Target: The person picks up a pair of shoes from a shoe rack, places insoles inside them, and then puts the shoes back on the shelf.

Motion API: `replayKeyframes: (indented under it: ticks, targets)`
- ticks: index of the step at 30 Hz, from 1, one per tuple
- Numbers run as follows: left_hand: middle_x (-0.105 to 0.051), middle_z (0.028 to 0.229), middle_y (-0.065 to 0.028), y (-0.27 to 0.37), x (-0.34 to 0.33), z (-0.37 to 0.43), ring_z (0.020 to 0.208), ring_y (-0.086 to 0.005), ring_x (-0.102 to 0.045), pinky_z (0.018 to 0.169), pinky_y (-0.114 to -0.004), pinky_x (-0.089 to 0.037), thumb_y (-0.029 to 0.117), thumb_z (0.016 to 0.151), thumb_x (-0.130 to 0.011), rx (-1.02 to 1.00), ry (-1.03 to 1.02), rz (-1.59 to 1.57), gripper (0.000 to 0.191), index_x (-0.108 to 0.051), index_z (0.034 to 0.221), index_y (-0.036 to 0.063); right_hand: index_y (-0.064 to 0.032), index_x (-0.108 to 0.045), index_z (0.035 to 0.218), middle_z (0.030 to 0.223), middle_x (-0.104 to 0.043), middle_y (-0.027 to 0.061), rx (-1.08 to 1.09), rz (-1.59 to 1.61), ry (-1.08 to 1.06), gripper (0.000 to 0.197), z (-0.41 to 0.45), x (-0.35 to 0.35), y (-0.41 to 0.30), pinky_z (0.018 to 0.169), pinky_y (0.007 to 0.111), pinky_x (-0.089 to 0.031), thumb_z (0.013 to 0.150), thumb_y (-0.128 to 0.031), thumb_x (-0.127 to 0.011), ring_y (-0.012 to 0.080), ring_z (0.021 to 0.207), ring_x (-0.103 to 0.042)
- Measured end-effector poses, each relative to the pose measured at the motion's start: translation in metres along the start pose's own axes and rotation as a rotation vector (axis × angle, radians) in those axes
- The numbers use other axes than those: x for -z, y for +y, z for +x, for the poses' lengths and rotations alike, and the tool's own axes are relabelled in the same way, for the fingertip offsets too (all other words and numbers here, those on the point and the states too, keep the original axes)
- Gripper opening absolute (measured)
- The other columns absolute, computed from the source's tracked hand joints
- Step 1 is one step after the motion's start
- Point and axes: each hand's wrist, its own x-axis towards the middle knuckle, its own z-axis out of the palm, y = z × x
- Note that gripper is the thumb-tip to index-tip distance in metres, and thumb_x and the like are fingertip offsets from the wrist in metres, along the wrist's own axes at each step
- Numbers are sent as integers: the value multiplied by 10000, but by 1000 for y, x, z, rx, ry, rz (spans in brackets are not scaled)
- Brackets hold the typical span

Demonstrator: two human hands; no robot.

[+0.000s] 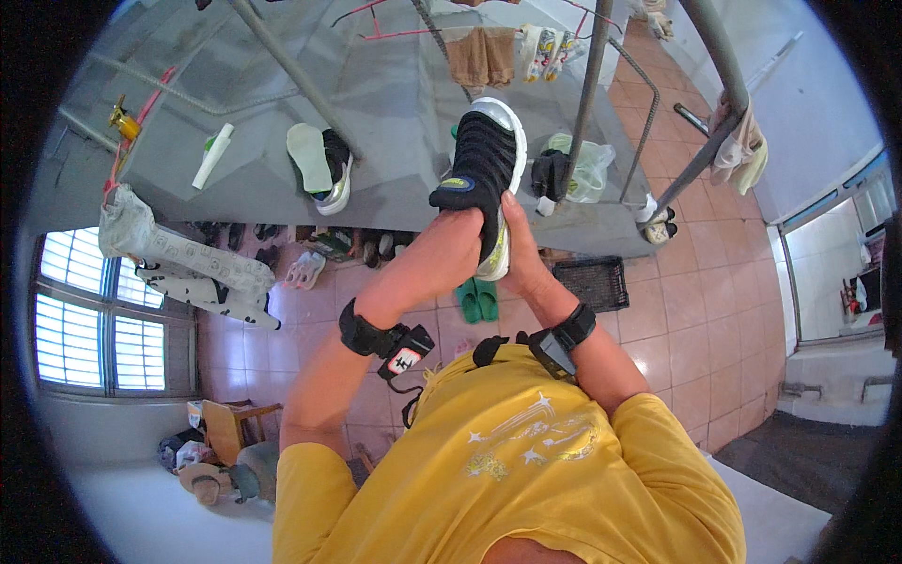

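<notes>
A black sneaker (486, 151) with a ribbed upper and white sole is held up before me, toe pointing away. My right hand (521, 247) grips its heel end from the right side, thumb along the sole's edge. My left hand (458, 243) reaches into the shoe's opening, so its fingers are hidden inside. To the left, a similar sneaker (340, 173) stands on the grey concrete ledge (394, 183), a pale insole (309, 156) leaning against it. Farther left lies a white rolled or tube-shaped item (213, 156).
Metal railing posts (588, 92) rise from the ledge. Socks (483, 56) hang over it. A plastic bag (592, 169) sits at the right. Below are green slippers (477, 302), a black crate (592, 282) and several shoes (305, 271). Fabric-covered rolls (190, 250) project from the left.
</notes>
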Motion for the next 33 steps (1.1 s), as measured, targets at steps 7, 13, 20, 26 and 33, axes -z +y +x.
replayKeyframes:
  ticks: [7,13,20,26,33]
  targets:
    - [-561,987,-329,-10,-16,28,955,-506,-514,799,-537,-421,84,850,-430,39,91,5,252,-467,1060,-49,-76,-410,1344,1257,-538,132,18,-184,22,605,2,4,-9,967,393,-449,948,-530,-358,241,1128,-557]
    - [-576,1050,-304,-15,-24,35,1008,-479,-524,865,-476,-430,125,866,-438,99,208,-163,307,-498,1123,-31,-75,-486,1263,1124,-613,93,-10,-223,10,533,9,5,-20,836,342,-518,948,-499,-410,196,963,-630]
    - [-598,1046,-278,-21,-24,36,996,-444,-555,858,-437,-444,137,851,-437,210,157,-256,331,-528,1125,-26,-83,-457,1293,1166,-583,94,-78,-273,-10,551,19,19,-17,855,331,-513,965,-513,-348,188,1015,-609]
    - [-610,950,-295,-62,-46,17,911,-436,-587,805,-439,-467,112,836,-450,282,185,-283,286,-552,1044,-57,-78,-492,1260,1145,-599,97,-163,-134,-79,550,26,32,14,882,348,-496,965,-519,-350,198,1023,-603]
    - [-587,917,-323,-33,-16,-10,894,-475,-566,775,-486,-457,123,856,-454,478,44,6,239,-541,940,-83,-93,-475,1294,1183,-590,86,-277,-49,-91,577,36,31,45,883,359,-500,954,-545,-361,194,1040,-599]
